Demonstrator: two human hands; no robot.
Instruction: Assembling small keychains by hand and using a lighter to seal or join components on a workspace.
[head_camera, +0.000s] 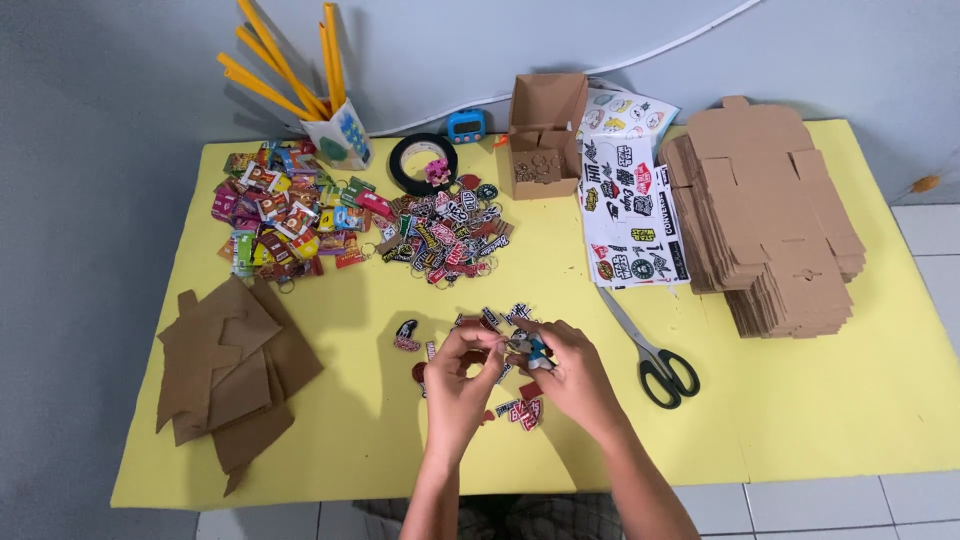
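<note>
Head view, looking down on a yellow mat (800, 420). Just below frame centre, the left hand (462, 372) and right hand (572, 372) meet over a small keychain charm (522, 347), pinched between the fingertips of both; the charm lies between the two hands, equally near each, and its long axis is too small to tell. Loose charms (520, 410) lie scattered on the mat beneath and around the hands. Upper centre: a heap of dark keychains (450, 235); to its left, a heap of bright multicoloured ones (275, 215). Upper centre right: an open brown carton (545, 135) beside white sticker sheets (632, 215). Far right: a stack of flat cardboard blanks (770, 220). Left: brown cardboard offcuts (230, 370). Black-handled scissors (655, 360) lie right of the hands.
</note>
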